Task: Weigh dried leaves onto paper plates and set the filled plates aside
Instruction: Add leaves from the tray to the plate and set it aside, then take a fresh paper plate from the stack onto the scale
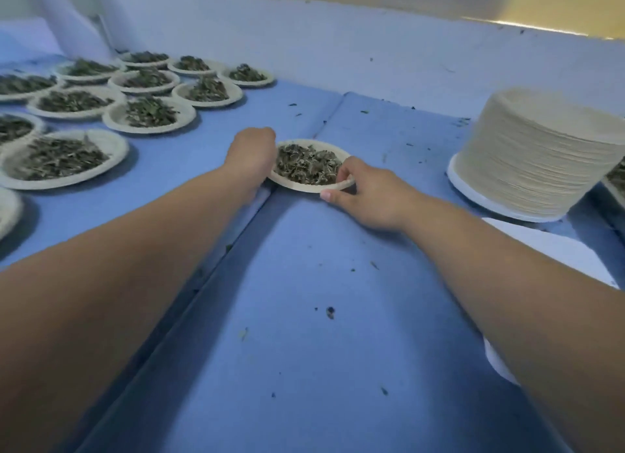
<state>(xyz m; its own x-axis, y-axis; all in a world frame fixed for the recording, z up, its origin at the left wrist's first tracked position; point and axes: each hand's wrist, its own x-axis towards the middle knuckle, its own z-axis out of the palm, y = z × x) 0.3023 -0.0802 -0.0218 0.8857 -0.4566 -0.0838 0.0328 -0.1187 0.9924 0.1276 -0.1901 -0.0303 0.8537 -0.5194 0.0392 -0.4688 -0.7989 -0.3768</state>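
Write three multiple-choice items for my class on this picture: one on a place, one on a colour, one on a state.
1. Where is the stack of empty plates?
A. At the far left
B. At the right
C. Between the arms

2. What colour is the table cover?
A. Blue
B. Red
C. Black

3. The plate held by the left hand and right hand is:
A. Empty
B. Filled with dried leaves
C. Upside down

Key:
1 B: the tall stack stands beyond the right arm.
2 A: the cover is blue all over.
3 B: a heap of leaves lies in it.
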